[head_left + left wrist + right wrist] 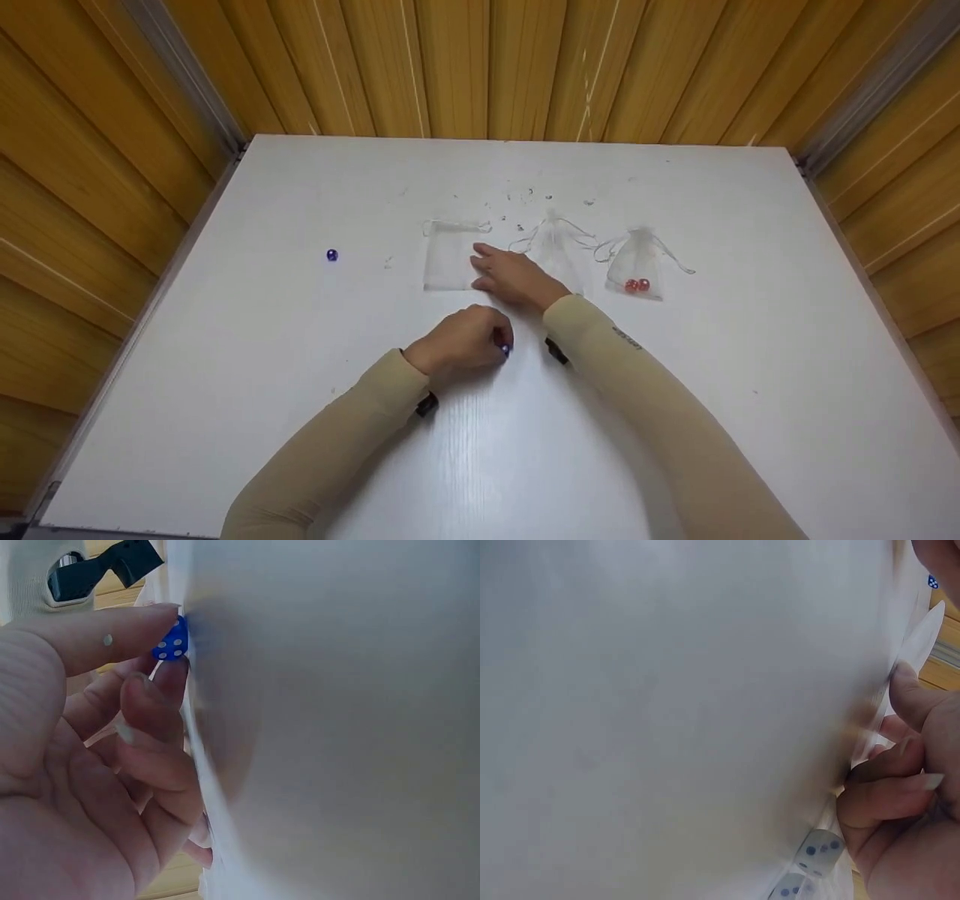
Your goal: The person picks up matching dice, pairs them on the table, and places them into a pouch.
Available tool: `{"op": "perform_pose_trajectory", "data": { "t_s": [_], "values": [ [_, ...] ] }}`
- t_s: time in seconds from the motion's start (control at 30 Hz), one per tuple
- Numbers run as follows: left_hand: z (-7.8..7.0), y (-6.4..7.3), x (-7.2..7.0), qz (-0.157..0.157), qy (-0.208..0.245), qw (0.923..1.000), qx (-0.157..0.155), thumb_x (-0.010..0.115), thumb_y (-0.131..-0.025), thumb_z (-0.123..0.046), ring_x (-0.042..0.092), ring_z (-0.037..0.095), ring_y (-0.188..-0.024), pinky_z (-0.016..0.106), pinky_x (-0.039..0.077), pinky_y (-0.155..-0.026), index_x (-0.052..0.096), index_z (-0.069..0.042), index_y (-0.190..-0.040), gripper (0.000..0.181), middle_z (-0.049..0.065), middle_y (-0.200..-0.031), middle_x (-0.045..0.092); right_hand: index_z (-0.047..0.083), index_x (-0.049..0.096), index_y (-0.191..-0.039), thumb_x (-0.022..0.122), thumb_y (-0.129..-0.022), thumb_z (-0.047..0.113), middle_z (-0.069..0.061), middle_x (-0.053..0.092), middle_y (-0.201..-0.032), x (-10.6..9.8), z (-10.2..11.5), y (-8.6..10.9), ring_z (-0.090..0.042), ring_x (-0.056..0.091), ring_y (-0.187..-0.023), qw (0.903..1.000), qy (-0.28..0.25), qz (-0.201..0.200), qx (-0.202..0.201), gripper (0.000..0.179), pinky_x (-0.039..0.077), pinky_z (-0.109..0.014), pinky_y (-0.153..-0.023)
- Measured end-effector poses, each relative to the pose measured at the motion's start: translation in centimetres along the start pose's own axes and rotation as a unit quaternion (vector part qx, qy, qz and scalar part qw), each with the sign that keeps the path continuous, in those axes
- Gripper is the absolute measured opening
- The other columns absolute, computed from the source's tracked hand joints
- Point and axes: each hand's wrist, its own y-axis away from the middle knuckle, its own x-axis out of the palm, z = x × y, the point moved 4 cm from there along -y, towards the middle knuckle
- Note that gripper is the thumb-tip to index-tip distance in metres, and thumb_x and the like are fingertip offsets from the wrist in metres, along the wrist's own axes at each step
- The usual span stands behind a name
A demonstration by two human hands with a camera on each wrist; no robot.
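Note:
My left hand (466, 337) pinches a blue die (172, 641) with white dots between thumb and fingertips, low over the white table. Ahead of it lies a flat, sheer white drawstring pouch (448, 259). The right hand (517, 277) rests at this pouch's right edge, thumb and fingers spread apart, fingertips overlapping the fabric. Beside that hand is a second sheer pouch (553, 244), drawn together at the top and partly hidden by the wrist. White dice (820, 851) with dark dots show near the right hand's lower fingers in the right wrist view.
Another blue die (332, 255) lies on the table (225, 360) at the left. A third sheer pouch (637, 259), gathered at its neck, stands to the right with two red dice (637, 285) inside. Small dark marks dot the table behind the pouches. Yellow wooden panels (450, 67) enclose it.

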Motion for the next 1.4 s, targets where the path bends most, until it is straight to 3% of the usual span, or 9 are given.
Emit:
{"op": "perform_pose_trajectory", "data": {
  "t_s": [0.37, 0.5, 0.67, 0.8, 0.97, 1.13, 1.4],
  "values": [
    [0.3, 0.1, -0.2, -0.008, 0.023, 0.9997, 0.002, 0.069, -0.08, -0.004, 0.059, 0.012, -0.079, 0.03, 0.048, -0.073, 0.074, -0.009, -0.091, 0.013, -0.002, -0.084, 0.068, 0.006, 0.039, -0.151, 0.052, -0.103, 0.033, -0.008, 0.022, -0.162, -0.1, -0.1, -0.1, -0.029, 0.028, -0.144, 0.9997, -0.005, 0.016, 0.016, 0.057, 0.024, -0.04, -0.115],
    [0.6, 0.4, -1.3, -0.041, 0.036, 0.9985, -0.003, 0.07, -0.086, -0.009, 0.059, 0.015, -0.082, 0.03, 0.048, -0.075, 0.073, -0.004, -0.099, 0.014, 0.001, -0.09, 0.068, 0.007, 0.04, -0.151, 0.053, -0.103, 0.032, -0.008, 0.022, -0.162, -0.1, -0.2, -0.1, -0.03, 0.03, -0.143, 0.9996, 0.003, 0.021, 0.019, 0.056, 0.025, -0.04, -0.114],
    [1.6, 0.8, -3.3, -0.107, 0.049, 0.9927, -0.027, 0.07, -0.087, -0.006, 0.059, 0.02, -0.079, 0.031, 0.046, -0.07, 0.071, -0.002, -0.098, 0.012, 0.002, -0.088, 0.066, 0.007, 0.041, -0.15, 0.05, -0.103, 0.029, -0.007, 0.024, -0.162, 0.1, -0.3, -0.2, -0.031, 0.031, -0.143, 0.9996, 0.001, 0.015, 0.025, 0.053, 0.025, -0.042, -0.114],
    [3.2, 1.4, -5.4, -0.162, 0.056, 0.9831, -0.064, 0.068, -0.088, -0.003, 0.058, 0.022, -0.078, 0.032, 0.046, -0.069, 0.071, 0.0, -0.099, 0.011, 0.003, -0.088, 0.065, 0.008, 0.041, -0.15, 0.051, -0.103, 0.032, -0.007, 0.024, -0.161, 0.2, -0.4, -0.2, -0.031, 0.031, -0.143, 0.9996, -0.001, 0.009, 0.025, 0.053, 0.025, -0.042, -0.114],
    [6.4, 2.9, -7.8, -0.224, 0.062, 0.9629, -0.138, 0.066, -0.089, -0.004, 0.055, 0.02, -0.077, 0.032, 0.045, -0.066, 0.07, 0.0, -0.105, 0.016, 0.005, -0.092, 0.064, 0.008, 0.039, -0.151, 0.053, -0.103, 0.034, -0.006, 0.022, -0.162, 0.2, -0.3, -0.4, -0.03, 0.027, -0.145, 0.9994, -0.014, 0.013, 0.028, 0.057, 0.021, -0.041, -0.116],
    [9.5, 4.6, -9.2, -0.263, 0.067, 0.9418, -0.199, 0.066, -0.09, -0.007, 0.053, 0.022, -0.085, 0.033, 0.046, -0.07, 0.064, -0.004, -0.118, 0.028, 0.008, -0.103, 0.06, 0.008, 0.037, -0.152, 0.051, -0.103, 0.035, -0.007, 0.02, -0.163, 0.3, -0.4, -0.3, -0.03, 0.026, -0.145, 0.9995, -0.001, 0.021, 0.024, 0.057, 0.02, -0.041, -0.116],
    [12.7, 6.6, -11.4, -0.312, 0.054, 0.9155, -0.248, 0.064, -0.09, -0.006, 0.051, 0.027, -0.095, 0.04, 0.044, -0.08, 0.061, -0.002, -0.123, 0.033, 0.014, -0.114, 0.055, 0.008, 0.04, -0.151, 0.052, -0.103, 0.033, -0.007, 0.023, -0.162, 0.1, -0.3, -0.1, -0.029, 0.027, -0.145, 0.9996, -0.007, 0.014, 0.022, 0.055, 0.022, -0.042, -0.116]
  ]
}}
